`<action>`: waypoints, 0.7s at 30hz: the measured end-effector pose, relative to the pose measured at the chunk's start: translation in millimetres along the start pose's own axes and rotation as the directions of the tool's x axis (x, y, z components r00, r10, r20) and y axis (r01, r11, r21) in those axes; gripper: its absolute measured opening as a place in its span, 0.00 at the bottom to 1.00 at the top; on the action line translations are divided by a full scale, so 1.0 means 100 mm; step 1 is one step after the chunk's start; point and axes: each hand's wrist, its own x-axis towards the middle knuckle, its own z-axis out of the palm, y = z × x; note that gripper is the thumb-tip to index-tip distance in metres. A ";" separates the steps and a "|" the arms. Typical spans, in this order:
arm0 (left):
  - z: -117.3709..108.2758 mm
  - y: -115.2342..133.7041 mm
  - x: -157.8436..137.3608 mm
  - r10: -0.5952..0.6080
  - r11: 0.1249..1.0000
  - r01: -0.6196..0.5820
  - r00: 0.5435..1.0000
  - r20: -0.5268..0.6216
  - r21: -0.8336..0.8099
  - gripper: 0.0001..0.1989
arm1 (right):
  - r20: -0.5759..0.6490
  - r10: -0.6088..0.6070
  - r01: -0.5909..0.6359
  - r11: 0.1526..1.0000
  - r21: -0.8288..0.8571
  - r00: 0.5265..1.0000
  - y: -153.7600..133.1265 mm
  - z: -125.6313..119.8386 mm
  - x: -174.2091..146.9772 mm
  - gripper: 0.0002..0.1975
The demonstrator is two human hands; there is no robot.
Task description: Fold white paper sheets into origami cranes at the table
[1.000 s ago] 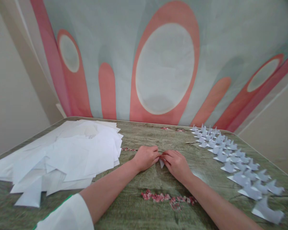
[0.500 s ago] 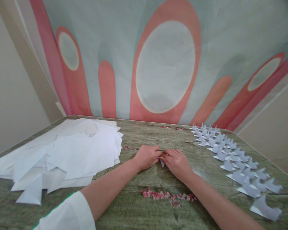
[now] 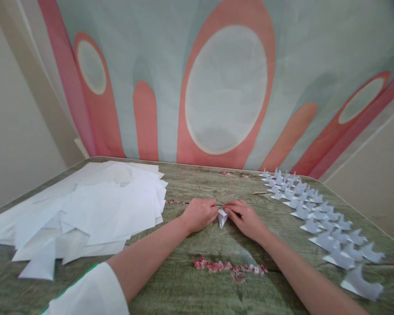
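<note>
A small piece of folded white paper (image 3: 222, 218) is between my hands on the wood-patterned table (image 3: 170, 280), its pointed end towards me. My left hand (image 3: 201, 215) is closed, with its fingertips at the left edge of the paper. From the other side, my right hand (image 3: 244, 218) pinches the paper's upper right part between thumb and fingers. Part of the paper's far side is hidden by the fingers.
A wide heap of white paper sheets (image 3: 138, 208) covers the table's left side, with a folded piece (image 3: 41, 262) at its near edge. Several folded paper birds (image 3: 338, 256) stand in rows along the right. A patterned backdrop (image 3: 226, 92) hangs behind the table.
My right hand's fingers have shifted outward and reopened a little, so more of the folded paper shows. My left hand stays nearly in place. The view has moved slightly.
</note>
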 end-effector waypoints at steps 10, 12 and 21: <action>0.00 0.02 0.04 0.000 1.000 0.000 1.000 0.009 -0.024 0.12 | 0.008 0.003 -0.003 0.998 0.055 1.000 -0.05 0.03 0.00 0.11; 0.00 0.03 0.05 0.002 1.000 -0.002 1.000 0.010 -0.022 0.12 | 0.004 0.008 -0.008 0.998 0.062 1.000 -0.03 0.04 0.00 0.11; 0.00 0.04 0.05 0.015 1.000 -0.014 1.000 0.023 -0.011 0.11 | -0.008 0.019 -0.018 0.996 0.093 1.000 0.04 0.09 0.01 0.09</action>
